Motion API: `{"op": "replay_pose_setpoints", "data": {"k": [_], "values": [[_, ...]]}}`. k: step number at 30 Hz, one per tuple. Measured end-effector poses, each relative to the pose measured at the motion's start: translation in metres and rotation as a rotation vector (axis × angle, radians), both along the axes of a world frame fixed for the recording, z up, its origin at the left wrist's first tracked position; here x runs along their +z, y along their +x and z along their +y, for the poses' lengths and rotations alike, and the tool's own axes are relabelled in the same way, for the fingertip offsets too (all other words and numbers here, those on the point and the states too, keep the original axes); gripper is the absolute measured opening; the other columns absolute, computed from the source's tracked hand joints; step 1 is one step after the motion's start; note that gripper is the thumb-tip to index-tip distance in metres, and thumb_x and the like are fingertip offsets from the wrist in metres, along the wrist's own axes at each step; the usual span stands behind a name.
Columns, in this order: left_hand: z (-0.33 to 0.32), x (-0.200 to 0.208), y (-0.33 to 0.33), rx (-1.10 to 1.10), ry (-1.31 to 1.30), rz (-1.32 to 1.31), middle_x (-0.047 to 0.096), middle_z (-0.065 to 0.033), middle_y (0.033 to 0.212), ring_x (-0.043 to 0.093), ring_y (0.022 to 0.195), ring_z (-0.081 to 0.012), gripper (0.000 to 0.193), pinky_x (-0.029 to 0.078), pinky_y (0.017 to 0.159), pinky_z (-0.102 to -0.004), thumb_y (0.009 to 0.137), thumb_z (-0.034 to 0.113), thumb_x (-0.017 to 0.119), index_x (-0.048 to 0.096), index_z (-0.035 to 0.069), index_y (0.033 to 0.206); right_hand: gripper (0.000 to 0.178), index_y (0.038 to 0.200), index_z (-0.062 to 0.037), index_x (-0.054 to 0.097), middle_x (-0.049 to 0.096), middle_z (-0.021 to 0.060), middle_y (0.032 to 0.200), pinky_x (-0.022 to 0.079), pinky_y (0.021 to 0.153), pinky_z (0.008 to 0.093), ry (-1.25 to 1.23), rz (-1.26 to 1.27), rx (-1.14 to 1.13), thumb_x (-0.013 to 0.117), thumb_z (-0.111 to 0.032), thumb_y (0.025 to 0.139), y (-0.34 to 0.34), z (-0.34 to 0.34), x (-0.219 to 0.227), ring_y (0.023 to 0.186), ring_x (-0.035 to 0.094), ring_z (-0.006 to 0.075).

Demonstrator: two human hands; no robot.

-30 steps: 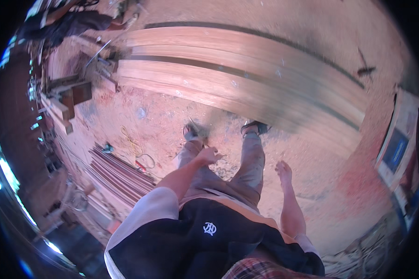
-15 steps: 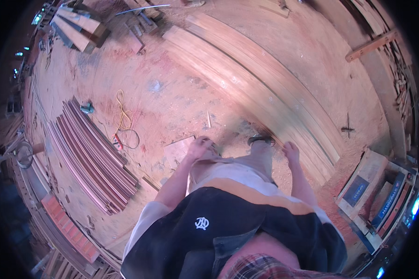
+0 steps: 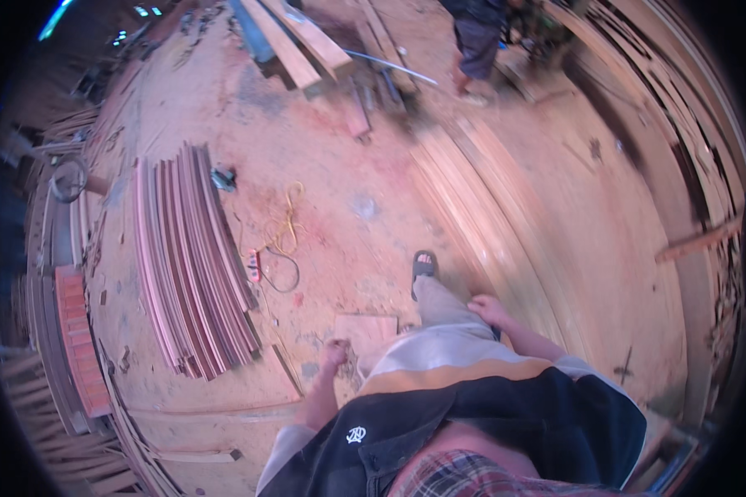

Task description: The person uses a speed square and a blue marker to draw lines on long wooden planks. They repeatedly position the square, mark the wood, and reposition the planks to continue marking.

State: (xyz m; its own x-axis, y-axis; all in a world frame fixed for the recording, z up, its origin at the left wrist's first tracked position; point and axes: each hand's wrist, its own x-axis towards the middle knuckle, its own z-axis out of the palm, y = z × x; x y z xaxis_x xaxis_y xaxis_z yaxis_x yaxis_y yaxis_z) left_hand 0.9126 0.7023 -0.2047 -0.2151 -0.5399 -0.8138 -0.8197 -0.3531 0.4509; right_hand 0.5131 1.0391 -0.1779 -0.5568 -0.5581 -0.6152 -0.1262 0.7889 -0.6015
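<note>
My left hand (image 3: 335, 354) hangs at my left side, its fingers loosely bent and somewhat blurred, with nothing seen in it. It is beside a flat square wooden board (image 3: 366, 330) on the floor, apparently above it and not holding it. By my right thigh is my right hand (image 3: 491, 311), fingers loose and no object visible in it. Long pale planks (image 3: 489, 203) lie on the floor ahead and to the right, nearest to that hand. One sandalled foot (image 3: 423, 265) is stretched forward between the board and the planks.
A bundle of reddish-brown wooden strips (image 3: 195, 265) lies to the left. Beside it are a green power tool (image 3: 223, 178), a yellow cord (image 3: 287, 232) and a red-and-white power strip (image 3: 254, 266). Thick beams (image 3: 294, 45) are stacked ahead. Another person (image 3: 477, 50) stands at the far right.
My view has turned to the right, with the beams, strips and planks shifting across it. One foot has come forward. Another person has come into view at the far side.
</note>
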Motion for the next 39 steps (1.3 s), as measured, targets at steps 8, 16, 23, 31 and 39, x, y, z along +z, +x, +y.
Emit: {"op": "replay_pose_setpoints", "data": {"k": [8,16,23,31,39], "values": [[-0.009,0.020,-0.083,-0.067,-0.114,-0.054,0.076,-0.0143,0.103,0.071,0.095,-0.0231,0.042,0.056,0.085,-0.0384,0.093,0.037,0.075,0.074,0.003,0.117,0.044,0.124,-0.0021,0.071,0.073,0.0087,0.104,0.055,0.079,0.0353,-0.248,-0.247,-0.294,0.068,-0.038,0.098,-0.133,-0.163,-0.056,0.091,0.069,0.0206],[-0.111,0.048,-0.130,0.607,-0.280,0.144,0.074,-0.0116,0.098,0.066,0.084,-0.0190,0.044,0.054,0.075,-0.0355,0.093,0.038,0.072,0.072,0.000,0.116,0.058,0.142,-0.0017,0.056,0.070,0.0125,0.120,0.056,0.090,0.0355,-0.449,-0.341,-0.111,0.069,-0.039,0.100,-0.251,-0.420,0.031,0.106,0.069,0.0220],[-0.143,-0.026,-0.164,0.785,-0.088,0.189,0.074,-0.0195,0.118,0.069,0.111,-0.0297,0.066,0.052,0.098,-0.0411,0.099,0.051,0.060,0.066,-0.008,0.128,0.058,0.144,-0.0004,0.054,0.067,0.0157,0.130,0.054,0.096,0.0348,-0.639,-0.240,-0.033,0.071,-0.034,0.100,-0.262,-0.566,0.115,0.114,0.067,0.0215],[-0.349,-0.065,-0.129,0.586,-0.053,0.172,0.073,-0.0180,0.116,0.071,0.099,-0.0252,0.060,0.059,0.085,-0.0381,0.098,0.044,0.066,0.064,-0.005,0.132,0.075,0.151,0.0053,0.043,0.058,0.0256,0.143,0.046,0.111,0.0404,-0.559,0.335,-0.078,0.074,-0.037,0.097,-0.291,-0.705,0.170,0.133,0.058,0.0306],[-0.614,-0.010,-0.125,0.498,-0.165,0.174,0.068,-0.0075,0.086,0.062,0.070,-0.0156,0.047,0.055,0.063,-0.0330,0.098,0.039,0.067,0.068,-0.001,0.122,0.107,0.161,-0.0011,0.026,0.044,0.0293,0.155,0.039,0.118,0.0487,-0.091,0.668,0.064,0.082,-0.049,0.083,-0.277,-0.782,0.179,0.143,0.046,0.0409]]}}
